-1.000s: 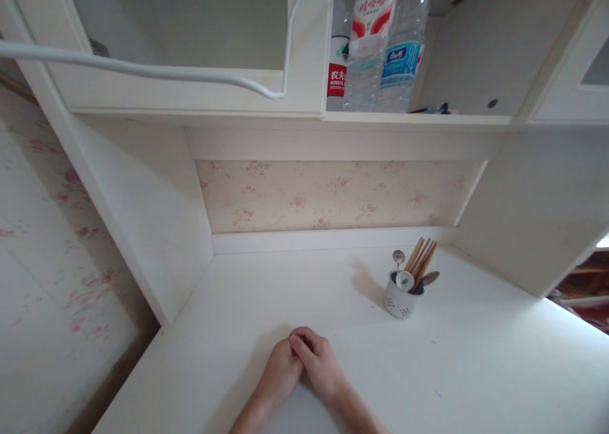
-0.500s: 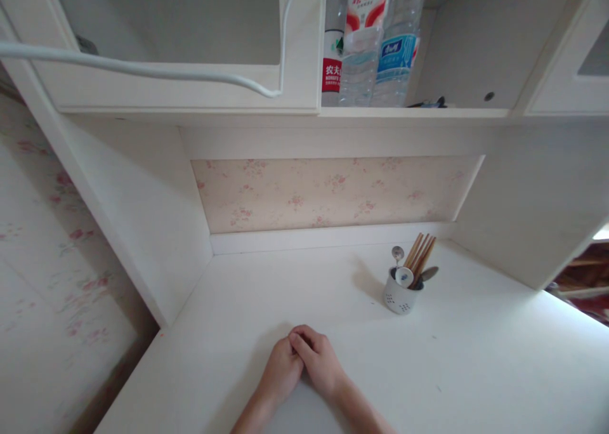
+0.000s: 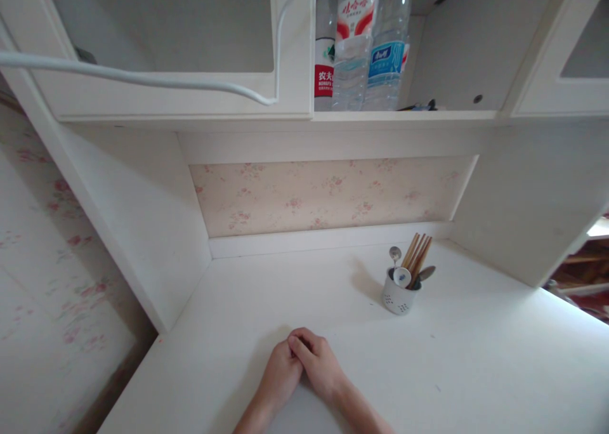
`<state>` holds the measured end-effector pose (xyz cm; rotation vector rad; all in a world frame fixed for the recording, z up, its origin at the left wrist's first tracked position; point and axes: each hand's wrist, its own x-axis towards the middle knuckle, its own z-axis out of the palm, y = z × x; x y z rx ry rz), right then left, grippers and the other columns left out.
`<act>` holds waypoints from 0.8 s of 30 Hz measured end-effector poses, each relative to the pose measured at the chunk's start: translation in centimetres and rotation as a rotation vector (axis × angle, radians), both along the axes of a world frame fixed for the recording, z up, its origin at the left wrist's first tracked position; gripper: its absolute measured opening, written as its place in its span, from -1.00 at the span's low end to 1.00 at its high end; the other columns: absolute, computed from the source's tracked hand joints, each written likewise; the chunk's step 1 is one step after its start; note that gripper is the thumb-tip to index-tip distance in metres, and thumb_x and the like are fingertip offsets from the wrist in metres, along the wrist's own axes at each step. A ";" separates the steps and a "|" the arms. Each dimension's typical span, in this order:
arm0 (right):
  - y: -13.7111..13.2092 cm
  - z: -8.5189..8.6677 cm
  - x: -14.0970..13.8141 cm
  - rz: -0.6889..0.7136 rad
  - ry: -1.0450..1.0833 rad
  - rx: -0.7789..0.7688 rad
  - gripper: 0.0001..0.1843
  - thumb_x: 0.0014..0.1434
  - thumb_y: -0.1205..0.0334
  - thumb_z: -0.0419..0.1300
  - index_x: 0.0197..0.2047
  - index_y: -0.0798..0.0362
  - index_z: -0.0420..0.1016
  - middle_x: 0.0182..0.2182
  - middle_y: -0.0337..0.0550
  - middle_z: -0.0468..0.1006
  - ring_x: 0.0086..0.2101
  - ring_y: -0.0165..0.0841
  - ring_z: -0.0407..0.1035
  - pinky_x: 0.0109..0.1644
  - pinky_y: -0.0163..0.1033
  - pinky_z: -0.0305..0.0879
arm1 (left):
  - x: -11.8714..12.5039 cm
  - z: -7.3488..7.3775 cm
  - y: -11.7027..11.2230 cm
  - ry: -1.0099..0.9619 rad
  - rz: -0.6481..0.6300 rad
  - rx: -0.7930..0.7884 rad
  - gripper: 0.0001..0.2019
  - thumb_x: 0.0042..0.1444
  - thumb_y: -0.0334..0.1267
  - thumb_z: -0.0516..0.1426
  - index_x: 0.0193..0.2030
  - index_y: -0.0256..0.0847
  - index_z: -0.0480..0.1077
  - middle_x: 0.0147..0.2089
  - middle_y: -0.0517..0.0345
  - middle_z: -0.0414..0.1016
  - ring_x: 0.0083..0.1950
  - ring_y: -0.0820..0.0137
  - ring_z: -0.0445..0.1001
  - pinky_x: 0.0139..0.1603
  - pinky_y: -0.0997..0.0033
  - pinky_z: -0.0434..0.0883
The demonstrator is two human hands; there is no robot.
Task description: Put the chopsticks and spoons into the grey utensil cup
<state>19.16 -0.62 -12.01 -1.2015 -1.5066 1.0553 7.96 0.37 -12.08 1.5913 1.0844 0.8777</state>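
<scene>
My left hand (image 3: 280, 375) and my right hand (image 3: 318, 364) rest together on the white desk (image 3: 476, 370) near its front edge. The right hand's fingers lie curled over the left hand's knuckles; both hands are closed with nothing seen in them. A small white holder (image 3: 398, 296) stands on the desk to the right and behind the hands, apart from them. It holds wooden chopsticks (image 3: 415, 254) and spoons (image 3: 402, 275).
A shelf above carries three plastic water bottles (image 3: 351, 47) and a small dark object (image 3: 421, 106). A white cable (image 3: 157, 78) runs across the upper cabinet. White side panels close the desk on the left and right; floral wallpaper (image 3: 328, 196) backs it.
My hands have stayed clasped in place. The view has shifted slightly, so the shelf and holder sit a little further left in the picture.
</scene>
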 end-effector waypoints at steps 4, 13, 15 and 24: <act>-0.1 0.0 0.0 -0.005 -0.004 0.005 -0.72 0.24 0.10 0.07 -0.31 0.05 0.55 -0.40 -0.20 0.57 -0.30 -0.29 0.43 -0.20 -0.28 0.27 | 0.0 0.0 0.1 0.006 -0.002 0.001 -0.66 0.00 -0.39 -0.01 -0.18 -0.32 0.54 -0.18 -0.02 0.63 -0.13 0.25 0.55 -0.10 0.38 0.43; -0.3 0.4 0.0 0.007 -0.016 0.009 -0.70 0.25 0.10 0.05 -0.32 0.03 0.55 -0.40 -0.21 0.56 -0.31 -0.30 0.42 -0.21 -0.28 0.26 | 0.0 0.7 -0.2 0.012 -0.004 -0.002 -0.65 -0.03 -0.40 -0.02 -0.20 -0.31 0.55 -0.21 0.00 0.63 -0.14 0.25 0.55 -0.10 0.37 0.44; -0.3 0.3 0.0 0.006 -0.015 0.011 -0.70 0.25 0.09 0.05 -0.32 0.03 0.55 -0.41 -0.21 0.56 -0.31 -0.30 0.41 -0.22 -0.28 0.26 | 0.0 0.6 -0.2 0.012 -0.007 -0.005 -0.64 -0.04 -0.41 -0.02 -0.20 -0.31 0.55 -0.21 0.00 0.63 -0.14 0.25 0.55 -0.10 0.37 0.44; -0.3 -0.1 -0.1 -0.002 0.019 0.012 -0.72 0.23 0.07 0.09 -0.27 0.04 0.55 -0.39 -0.19 0.57 -0.31 -0.30 0.42 -0.21 -0.28 0.28 | 0.0 0.5 -0.3 0.001 -0.023 -0.001 -0.72 -0.02 -0.38 -0.03 -0.29 -0.28 0.50 -0.28 0.03 0.58 -0.22 0.29 0.50 -0.16 0.41 0.38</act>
